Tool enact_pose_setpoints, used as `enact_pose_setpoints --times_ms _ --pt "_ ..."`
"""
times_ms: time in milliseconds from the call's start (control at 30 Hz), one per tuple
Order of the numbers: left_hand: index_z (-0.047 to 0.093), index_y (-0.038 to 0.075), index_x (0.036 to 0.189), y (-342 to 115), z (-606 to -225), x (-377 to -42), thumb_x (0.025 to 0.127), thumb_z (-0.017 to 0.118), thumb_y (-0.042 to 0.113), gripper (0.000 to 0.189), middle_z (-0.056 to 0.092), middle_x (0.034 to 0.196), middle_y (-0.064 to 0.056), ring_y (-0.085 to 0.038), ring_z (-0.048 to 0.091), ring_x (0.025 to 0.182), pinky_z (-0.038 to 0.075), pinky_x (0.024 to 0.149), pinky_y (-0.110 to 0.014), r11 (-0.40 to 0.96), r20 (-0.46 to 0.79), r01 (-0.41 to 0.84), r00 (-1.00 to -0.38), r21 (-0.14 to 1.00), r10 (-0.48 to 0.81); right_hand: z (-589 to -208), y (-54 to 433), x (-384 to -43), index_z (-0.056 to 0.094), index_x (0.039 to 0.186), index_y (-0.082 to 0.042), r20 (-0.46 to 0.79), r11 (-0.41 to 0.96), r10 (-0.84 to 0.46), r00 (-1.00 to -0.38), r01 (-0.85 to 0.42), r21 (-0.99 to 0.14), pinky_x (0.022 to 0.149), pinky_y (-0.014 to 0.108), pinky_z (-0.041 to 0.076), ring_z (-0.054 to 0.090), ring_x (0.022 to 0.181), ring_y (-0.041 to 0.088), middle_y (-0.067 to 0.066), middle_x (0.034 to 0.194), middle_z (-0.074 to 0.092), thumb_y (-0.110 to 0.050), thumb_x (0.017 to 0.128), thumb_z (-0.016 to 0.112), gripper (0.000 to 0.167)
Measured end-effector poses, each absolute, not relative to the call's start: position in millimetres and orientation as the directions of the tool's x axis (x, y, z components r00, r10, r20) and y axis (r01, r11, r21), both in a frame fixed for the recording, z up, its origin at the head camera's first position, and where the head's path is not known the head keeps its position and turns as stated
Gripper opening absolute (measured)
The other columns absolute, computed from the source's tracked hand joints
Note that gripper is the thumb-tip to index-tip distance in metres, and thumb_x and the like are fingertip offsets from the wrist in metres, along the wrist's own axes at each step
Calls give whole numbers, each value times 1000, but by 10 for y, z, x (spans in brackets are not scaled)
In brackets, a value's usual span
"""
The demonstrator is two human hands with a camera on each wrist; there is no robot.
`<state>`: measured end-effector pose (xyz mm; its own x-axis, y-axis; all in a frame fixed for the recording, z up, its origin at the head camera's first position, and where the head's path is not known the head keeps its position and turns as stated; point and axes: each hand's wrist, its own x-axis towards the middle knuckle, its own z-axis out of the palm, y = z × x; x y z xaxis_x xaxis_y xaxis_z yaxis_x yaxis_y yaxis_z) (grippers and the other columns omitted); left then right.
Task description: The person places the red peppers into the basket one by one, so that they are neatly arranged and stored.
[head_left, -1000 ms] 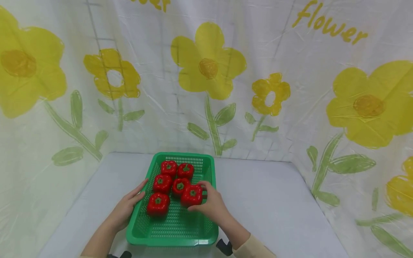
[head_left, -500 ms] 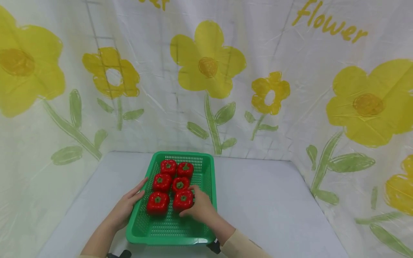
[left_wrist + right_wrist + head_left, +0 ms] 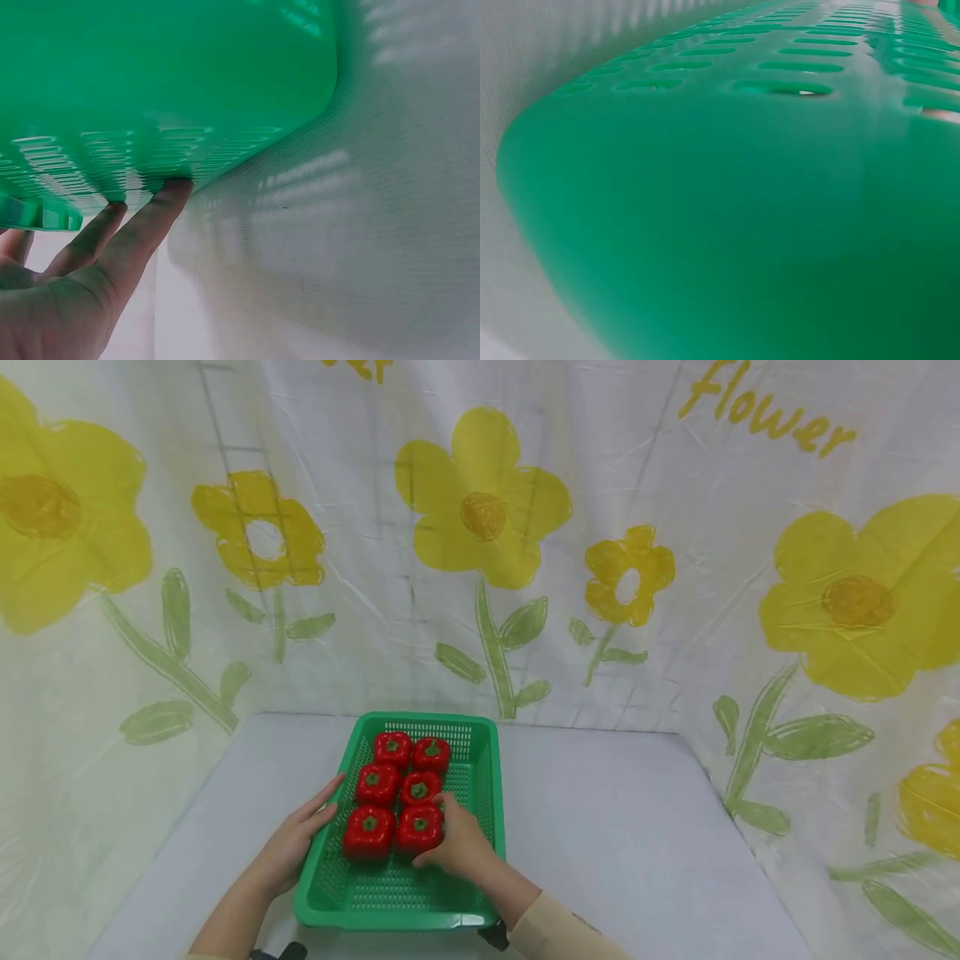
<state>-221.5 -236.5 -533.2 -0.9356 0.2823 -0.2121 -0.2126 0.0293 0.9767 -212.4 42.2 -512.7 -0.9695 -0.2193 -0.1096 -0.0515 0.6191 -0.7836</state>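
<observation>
A green plastic basket [image 3: 397,920] with slotted walls stands on the table and holds several red bell peppers [image 3: 378,785] in two rows, green stems up. My right hand [image 3: 463,847] reaches over the basket's right side and grips the front right bell pepper [image 3: 419,828], fingers behind it and thumb in front. That pepper sits beside the front left pepper [image 3: 368,832]. My left hand [image 3: 288,847] lies along the basket's left side; in the left wrist view its extended fingers [image 3: 150,229] touch the outer slotted wall. The right wrist view shows only the basket's outer wall [image 3: 705,210] close up.
A white table [image 3: 600,827] extends on both sides of the basket. Behind it hangs a pale curtain [image 3: 360,635] printed with yellow flowers. Dark straps [image 3: 495,935] show near both wrists.
My right hand has moved left and slightly forward inside the basket, bringing its bell pepper down beside the front left one. My left hand has stayed at the basket's side.
</observation>
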Motion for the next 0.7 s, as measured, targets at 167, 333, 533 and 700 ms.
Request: enact_pose_setpoints --times_ms 167,333,533,700 --pt "21 35 162 -2363 -5326 -2222 110 39 38 55 10 170 -14 -45 31 147 58 95 -48 32 -210 -210 -934 977 289 -5112 432 -2111 46 139 -15 -113 614 -220 -969 -48 -788 91 51 59 61 117 30 10 129 62 -15 67 95 88" --pt "21 35 162 -2359 -5320 -2213 110 39 38 55 10 170 -14 -45 30 148 58 95 -48 33 -214 -214 -932 976 291 -5078 476 -2072 46 141 -15 -111 614 -217 -970 -47 -788 88 50 61 64 114 31 12 131 62 -16 66 96 90" --pt "19 34 162 -2381 -5311 -2212 110 38 38 55 8 170 -13 -45 26 149 57 97 -47 37 -208 -207 -934 978 291 -5003 553 -1986 44 145 -13 -100 556 -246 -964 -56 -829 85 49 61 67 111 36 19 135 57 -17 67 95 93" --pt "19 34 162 -2403 -5316 -2211 110 38 38 56 7 170 -13 -44 23 151 57 98 -46 40 -209 -206 -936 978 283 -4884 658 -1858 43 146 -16 -109 492 -276 -955 -44 -869 86 51 61 65 116 37 19 139 54 -22 71 94 91"
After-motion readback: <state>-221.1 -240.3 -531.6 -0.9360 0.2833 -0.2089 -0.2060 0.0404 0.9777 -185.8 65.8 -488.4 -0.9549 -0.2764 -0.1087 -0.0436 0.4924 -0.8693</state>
